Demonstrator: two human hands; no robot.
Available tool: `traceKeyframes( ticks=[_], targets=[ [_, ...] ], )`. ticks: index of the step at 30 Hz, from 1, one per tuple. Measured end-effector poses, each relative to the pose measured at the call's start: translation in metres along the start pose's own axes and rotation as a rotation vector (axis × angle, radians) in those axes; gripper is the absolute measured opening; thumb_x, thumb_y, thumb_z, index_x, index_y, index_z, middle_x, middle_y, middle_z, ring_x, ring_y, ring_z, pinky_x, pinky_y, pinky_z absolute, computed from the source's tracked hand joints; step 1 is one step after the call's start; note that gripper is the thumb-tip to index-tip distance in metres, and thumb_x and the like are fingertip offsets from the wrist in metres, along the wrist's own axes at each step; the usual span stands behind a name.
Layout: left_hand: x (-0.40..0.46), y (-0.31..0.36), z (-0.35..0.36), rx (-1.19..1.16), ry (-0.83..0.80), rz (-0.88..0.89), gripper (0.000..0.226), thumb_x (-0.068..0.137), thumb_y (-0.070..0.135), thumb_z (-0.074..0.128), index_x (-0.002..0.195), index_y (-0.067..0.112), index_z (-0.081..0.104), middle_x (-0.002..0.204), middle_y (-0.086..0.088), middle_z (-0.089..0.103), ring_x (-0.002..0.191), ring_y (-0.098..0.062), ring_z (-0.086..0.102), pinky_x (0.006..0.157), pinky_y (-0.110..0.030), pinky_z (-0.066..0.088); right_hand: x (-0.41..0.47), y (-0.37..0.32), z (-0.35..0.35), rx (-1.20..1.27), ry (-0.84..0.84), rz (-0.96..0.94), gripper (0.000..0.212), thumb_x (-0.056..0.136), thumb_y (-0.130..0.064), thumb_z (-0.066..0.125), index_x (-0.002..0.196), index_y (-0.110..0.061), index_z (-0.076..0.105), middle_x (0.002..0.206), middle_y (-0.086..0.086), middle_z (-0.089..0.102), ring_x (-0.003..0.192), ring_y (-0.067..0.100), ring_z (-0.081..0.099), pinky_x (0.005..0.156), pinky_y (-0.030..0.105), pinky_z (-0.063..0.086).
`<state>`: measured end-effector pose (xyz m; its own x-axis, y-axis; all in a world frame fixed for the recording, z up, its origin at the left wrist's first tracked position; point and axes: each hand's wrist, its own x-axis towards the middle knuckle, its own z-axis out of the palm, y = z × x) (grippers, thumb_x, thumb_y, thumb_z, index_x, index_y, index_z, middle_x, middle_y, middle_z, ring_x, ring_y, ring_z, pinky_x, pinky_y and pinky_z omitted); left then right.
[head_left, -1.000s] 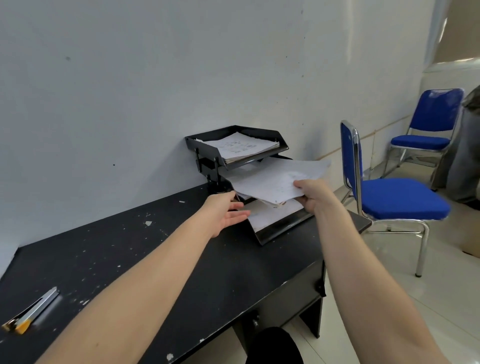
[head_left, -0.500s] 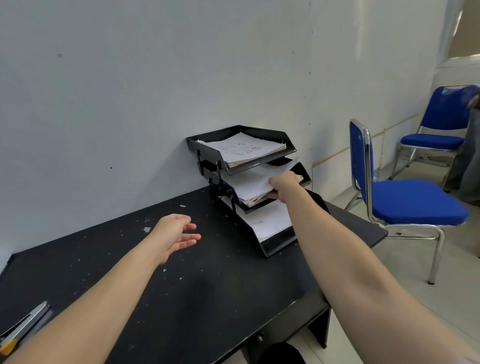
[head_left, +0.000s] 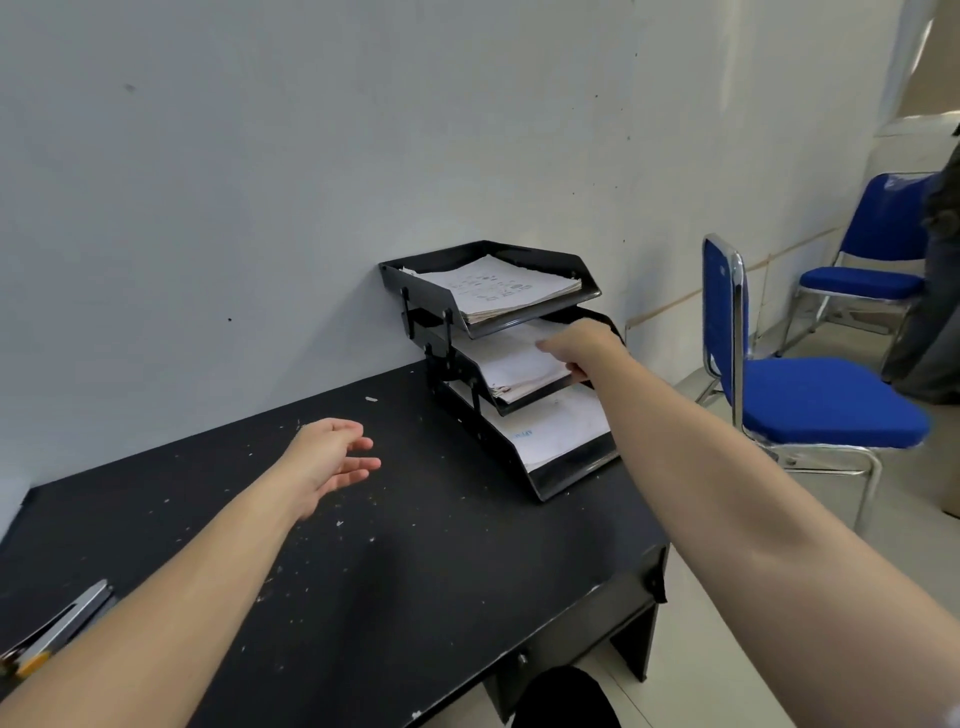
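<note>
A black three-tier letter tray stands on the black desk against the wall. Each tier holds white papers. My right hand reaches into the middle tier and pinches the front edge of its paper stack, fingers on top and thumb below. My left hand hovers over the desk to the left of the tray, fingers relaxed and holding nothing. The top stack and the bottom sheet lie untouched.
A yellow-tipped metal tool lies at the desk's left front. White specks dot the desk. A blue chair stands just right of the desk, another blue chair farther back, with a person's dark clothing at the right edge.
My right hand carried the loose sheets from in front of the tray into the middle tier. My left hand drew back from the tray to the left over the desk.
</note>
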<state>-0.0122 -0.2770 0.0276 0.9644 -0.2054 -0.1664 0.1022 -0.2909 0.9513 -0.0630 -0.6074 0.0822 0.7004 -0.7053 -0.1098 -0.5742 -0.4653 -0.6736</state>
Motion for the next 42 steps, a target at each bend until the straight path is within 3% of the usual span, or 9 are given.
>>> traceKeyframes(
  ticks=[4,7,9,13,17,25,33,37,42],
  targets=[
    [-0.011,0.005,-0.014,0.015,0.009,0.036,0.009,0.104,0.013,0.052,0.11,0.013,0.06,0.112,-0.015,0.066,0.084,-0.027,0.074,0.071,-0.033,0.06,-0.033,-0.022,-0.003,-0.106,0.073,-0.151,0.018,0.096,-0.021,0.056,0.098,-0.004,0.062,0.084,0.008,0.069,0.065,0.023,0.07,0.057,0.027,0.052],
    [-0.024,0.007,-0.035,0.045,0.038,0.073,0.009,0.104,0.014,0.052,0.108,0.014,0.06,0.111,-0.013,0.066,0.081,-0.024,0.074,0.072,-0.032,0.061,-0.067,-0.054,0.014,-0.092,0.098,-0.281,0.011,0.094,-0.013,0.051,0.09,-0.004,0.055,0.088,0.011,0.062,0.079,0.03,0.073,0.067,0.034,0.058],
    [-0.031,0.01,-0.047,0.09,0.063,0.102,0.01,0.104,0.015,0.052,0.109,0.013,0.06,0.11,-0.012,0.066,0.079,-0.022,0.074,0.071,-0.031,0.061,-0.085,-0.075,0.029,-0.08,0.09,-0.368,0.015,0.091,-0.017,0.052,0.082,-0.006,0.053,0.097,0.016,0.065,0.088,0.037,0.071,0.074,0.036,0.057],
    [-0.047,0.007,-0.086,0.277,0.131,0.183,0.01,0.101,0.018,0.051,0.102,0.018,0.061,0.108,-0.011,0.069,0.084,-0.022,0.072,0.081,-0.039,0.061,-0.118,-0.121,0.076,-0.05,0.038,-0.526,0.036,0.089,-0.026,0.055,0.117,-0.006,0.066,0.121,0.017,0.066,0.108,0.038,0.064,0.086,0.038,0.052],
    [-0.06,-0.008,-0.149,0.552,0.247,0.222,0.023,0.099,0.029,0.055,0.118,0.019,0.063,0.116,0.0,0.065,0.105,-0.021,0.062,0.09,-0.035,0.051,-0.164,-0.167,0.141,-0.03,-0.083,-0.68,0.032,0.095,-0.024,0.056,0.118,-0.005,0.067,0.115,0.017,0.068,0.098,0.035,0.065,0.087,0.041,0.056],
    [-0.063,-0.066,-0.281,0.637,0.449,0.059,0.025,0.102,0.026,0.052,0.124,0.015,0.059,0.125,-0.004,0.061,0.105,-0.018,0.054,0.088,-0.031,0.044,-0.252,-0.241,0.267,-0.068,-0.318,-0.893,0.039,0.099,-0.031,0.056,0.133,-0.011,0.061,0.127,0.013,0.066,0.11,0.033,0.065,0.096,0.043,0.056],
    [-0.03,-0.139,-0.411,0.764,0.597,-0.119,0.029,0.1,0.027,0.052,0.123,0.01,0.057,0.129,-0.009,0.058,0.117,-0.028,0.055,0.098,-0.041,0.047,-0.291,-0.303,0.403,-0.218,-0.488,-0.933,0.031,0.1,-0.031,0.056,0.124,-0.012,0.061,0.119,0.009,0.063,0.094,0.027,0.058,0.08,0.036,0.051],
    [-0.008,-0.172,-0.456,0.835,0.627,-0.276,0.047,0.098,0.041,0.055,0.134,0.01,0.049,0.14,-0.017,0.046,0.127,-0.035,0.045,0.099,-0.044,0.044,-0.297,-0.324,0.462,-0.263,-0.589,-0.9,0.032,0.099,-0.033,0.059,0.121,-0.011,0.063,0.115,0.008,0.062,0.093,0.027,0.06,0.081,0.035,0.052],
    [0.01,-0.195,-0.488,0.784,0.636,-0.561,0.09,0.092,0.063,0.056,0.155,0.011,0.02,0.157,-0.022,0.029,0.143,-0.043,0.029,0.114,-0.053,0.032,-0.294,-0.343,0.506,-0.242,-0.695,-0.823,0.032,0.099,-0.033,0.06,0.103,-0.001,0.063,0.105,0.012,0.067,0.086,0.028,0.061,0.071,0.032,0.05]
  ],
)
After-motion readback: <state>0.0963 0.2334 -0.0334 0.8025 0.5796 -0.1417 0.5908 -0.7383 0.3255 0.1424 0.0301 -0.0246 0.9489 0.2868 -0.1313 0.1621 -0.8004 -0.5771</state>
